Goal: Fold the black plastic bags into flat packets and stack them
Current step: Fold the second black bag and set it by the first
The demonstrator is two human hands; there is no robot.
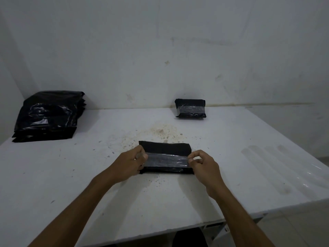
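A folded black plastic packet (165, 150) lies on the white table (71, 175) in front of me, with a clear shiny strip (166, 160) running across its near half. My left hand (129, 164) grips the packet's left end, thumb on the strip. My right hand (203, 165) pinches the strip's right end at the packet's right edge. A finished packet (190, 108) with the same clear band stands at the back by the wall. A pile of unfolded black bags (48, 115) sits at the far left corner.
The table top is stained and speckled around the middle (160, 131). Clear plastic sheeting (284, 166) lies along the table's right side near its edge. White walls close the back and left. The table's front edge runs diagonally below my forearms.
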